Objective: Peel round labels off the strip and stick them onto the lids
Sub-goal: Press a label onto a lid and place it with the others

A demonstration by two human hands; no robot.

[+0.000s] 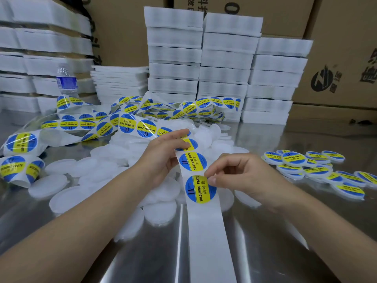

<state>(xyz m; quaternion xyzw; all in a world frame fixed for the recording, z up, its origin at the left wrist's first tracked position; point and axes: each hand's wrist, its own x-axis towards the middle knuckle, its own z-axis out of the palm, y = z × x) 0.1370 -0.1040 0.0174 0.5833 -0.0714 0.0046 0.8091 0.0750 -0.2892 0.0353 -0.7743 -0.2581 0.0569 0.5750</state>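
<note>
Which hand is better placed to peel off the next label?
Right hand: it pinches the edge of the lowest label, while the left hand grips the strip higher up, steadying it.

water bottle (67, 80), stacked white foam trays (224, 58), cardboard boxes (342, 58), metal table (265, 231)

Steel table (275, 231) with lids (59, 166), label strip (206, 221)

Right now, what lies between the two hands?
In the head view, the strip with one whole label runs between the left hand and the right hand.
</note>
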